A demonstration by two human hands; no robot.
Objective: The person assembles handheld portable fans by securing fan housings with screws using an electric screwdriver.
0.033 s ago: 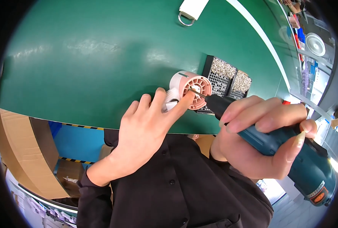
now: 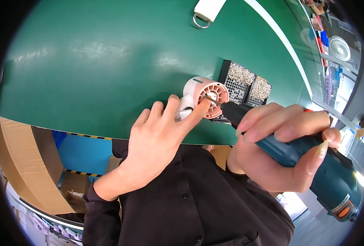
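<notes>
A small pink-and-white handheld fan (image 2: 193, 88) lies on the green table with its round ribbed face toward the right. My left hand (image 2: 155, 143) steadies it from the left: the index fingertip presses near the hub, the other fingers are raised and bent, and the thumb is hidden. In my right hand (image 2: 288, 143) is a dark teal electric screwdriver (image 2: 333, 184), fingers wrapped round its body. Its thin bit reaches into the fan's face beside my left fingertip. Whether a screw sits under the bit is too small to tell.
Behind the fan stands a black tray (image 2: 236, 88) holding many small screws in two sections. A white piece with a metal ring (image 2: 209, 10) lies at the table's far side. Cardboard boxes (image 2: 30, 164) stand below the table's left edge. A white fan (image 2: 339, 48) is at far right.
Almost nothing differs. The handheld fan has shifted a hair to the right, and the screwdriver body has turned slightly in my right hand.
</notes>
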